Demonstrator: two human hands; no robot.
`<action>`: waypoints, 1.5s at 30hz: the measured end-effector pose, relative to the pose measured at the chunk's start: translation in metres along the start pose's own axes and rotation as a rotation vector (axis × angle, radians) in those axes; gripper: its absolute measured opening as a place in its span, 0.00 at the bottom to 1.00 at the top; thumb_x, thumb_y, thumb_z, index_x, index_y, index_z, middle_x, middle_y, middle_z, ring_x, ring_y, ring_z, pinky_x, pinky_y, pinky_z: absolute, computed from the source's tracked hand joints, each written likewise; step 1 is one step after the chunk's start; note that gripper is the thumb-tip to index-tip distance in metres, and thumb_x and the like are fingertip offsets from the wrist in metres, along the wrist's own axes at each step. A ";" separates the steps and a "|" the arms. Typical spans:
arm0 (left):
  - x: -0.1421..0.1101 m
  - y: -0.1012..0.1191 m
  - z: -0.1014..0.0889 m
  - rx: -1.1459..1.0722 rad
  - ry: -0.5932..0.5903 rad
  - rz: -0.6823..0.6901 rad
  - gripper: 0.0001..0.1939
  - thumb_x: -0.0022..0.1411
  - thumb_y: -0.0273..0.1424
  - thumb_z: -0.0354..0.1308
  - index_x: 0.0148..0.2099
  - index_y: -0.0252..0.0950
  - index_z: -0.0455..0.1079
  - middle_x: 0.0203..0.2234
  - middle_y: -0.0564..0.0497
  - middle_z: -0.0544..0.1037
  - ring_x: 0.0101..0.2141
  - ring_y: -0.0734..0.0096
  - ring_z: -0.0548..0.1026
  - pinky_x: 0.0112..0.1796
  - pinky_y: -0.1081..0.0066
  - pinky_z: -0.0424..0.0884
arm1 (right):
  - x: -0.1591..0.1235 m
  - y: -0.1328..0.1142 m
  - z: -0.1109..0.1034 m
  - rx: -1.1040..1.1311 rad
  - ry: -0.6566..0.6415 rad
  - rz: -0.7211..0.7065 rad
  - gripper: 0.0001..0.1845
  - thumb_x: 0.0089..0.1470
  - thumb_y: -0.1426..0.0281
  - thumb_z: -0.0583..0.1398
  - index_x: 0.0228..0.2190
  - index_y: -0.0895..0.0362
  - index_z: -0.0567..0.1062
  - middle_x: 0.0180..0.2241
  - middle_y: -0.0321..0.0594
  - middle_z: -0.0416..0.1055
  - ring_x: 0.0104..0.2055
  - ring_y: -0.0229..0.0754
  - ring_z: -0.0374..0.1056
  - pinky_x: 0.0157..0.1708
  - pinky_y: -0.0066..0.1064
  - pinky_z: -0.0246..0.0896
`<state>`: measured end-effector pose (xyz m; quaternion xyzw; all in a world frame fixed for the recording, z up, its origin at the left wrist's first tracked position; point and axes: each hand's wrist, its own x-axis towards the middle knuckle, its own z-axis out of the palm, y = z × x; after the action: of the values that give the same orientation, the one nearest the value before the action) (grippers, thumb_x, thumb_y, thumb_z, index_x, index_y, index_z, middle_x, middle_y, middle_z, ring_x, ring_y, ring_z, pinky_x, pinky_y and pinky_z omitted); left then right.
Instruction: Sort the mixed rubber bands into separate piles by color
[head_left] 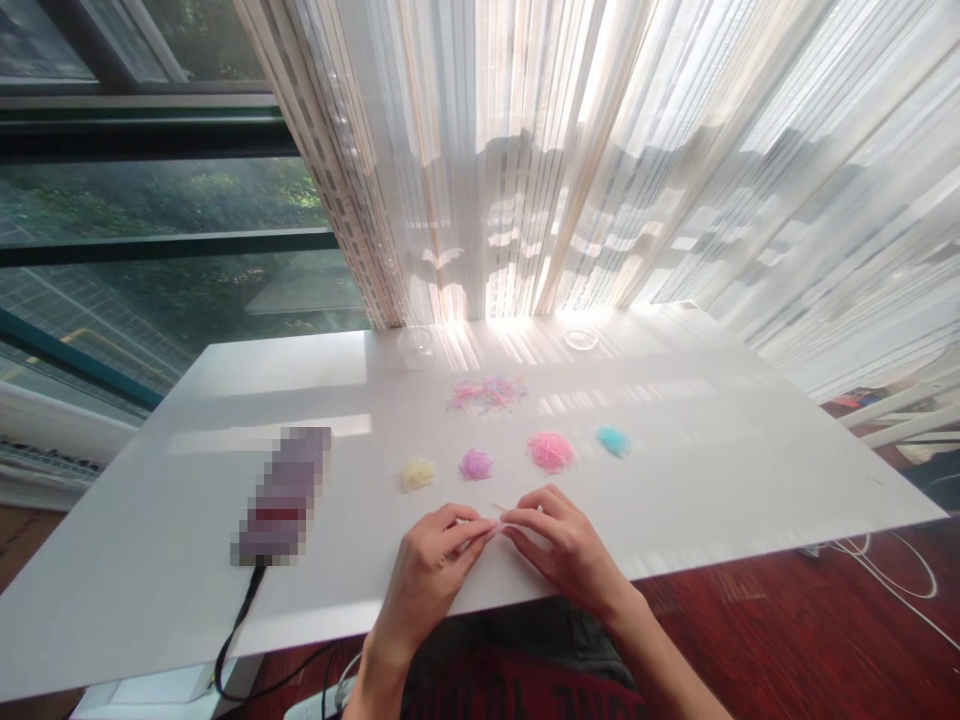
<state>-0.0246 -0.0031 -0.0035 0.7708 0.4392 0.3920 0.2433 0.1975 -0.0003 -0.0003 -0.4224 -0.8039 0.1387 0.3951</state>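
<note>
My left hand (431, 560) and my right hand (562, 545) meet at the near edge of the white table (712, 470). Their fingertips pinch a small pale band (500, 519) between them; it is too thin to make out well. Just beyond the hands lie sorted little heaps of thin loops: yellow (417, 473), purple (476, 464), pink (550, 451) and teal (613, 440). Farther back sits a mixed-colour heap (487, 394).
A blurred-out dark oblong object (283, 495) with a black cable lies left of my hands. Two small clear dishes (416, 345) (581, 339) stand at the table's far edge under a sheer curtain. White cables trail on the red-brown floor at right.
</note>
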 end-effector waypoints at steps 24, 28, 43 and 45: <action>0.003 0.004 0.000 0.001 0.045 -0.053 0.09 0.75 0.31 0.58 0.47 0.40 0.81 0.36 0.49 0.84 0.33 0.67 0.81 0.36 0.72 0.77 | 0.005 0.001 -0.007 0.157 0.034 0.179 0.07 0.64 0.76 0.63 0.40 0.52 0.79 0.35 0.39 0.76 0.37 0.42 0.75 0.38 0.31 0.73; 0.003 0.002 0.000 0.010 0.036 -0.036 0.09 0.75 0.30 0.59 0.49 0.40 0.81 0.37 0.49 0.85 0.34 0.67 0.81 0.38 0.71 0.77 | 0.005 0.002 -0.006 0.157 0.052 0.190 0.06 0.64 0.75 0.63 0.40 0.53 0.79 0.35 0.39 0.76 0.37 0.41 0.75 0.38 0.31 0.73; -0.001 -0.002 0.001 -0.026 0.052 -0.035 0.09 0.74 0.30 0.60 0.51 0.41 0.82 0.38 0.51 0.85 0.33 0.68 0.80 0.36 0.72 0.75 | 0.006 -0.001 -0.005 0.114 0.087 0.198 0.05 0.64 0.74 0.63 0.36 0.54 0.79 0.32 0.38 0.76 0.35 0.40 0.74 0.36 0.30 0.71; -0.001 -0.002 0.001 -0.024 0.048 -0.041 0.09 0.74 0.30 0.60 0.51 0.41 0.82 0.37 0.51 0.85 0.33 0.69 0.80 0.35 0.72 0.75 | 0.006 0.000 -0.006 0.113 0.082 0.195 0.05 0.64 0.74 0.63 0.36 0.53 0.79 0.32 0.38 0.76 0.35 0.41 0.74 0.36 0.30 0.71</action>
<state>-0.0248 -0.0030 -0.0059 0.7490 0.4560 0.4105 0.2502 0.1998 0.0032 0.0063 -0.4811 -0.7329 0.2043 0.4355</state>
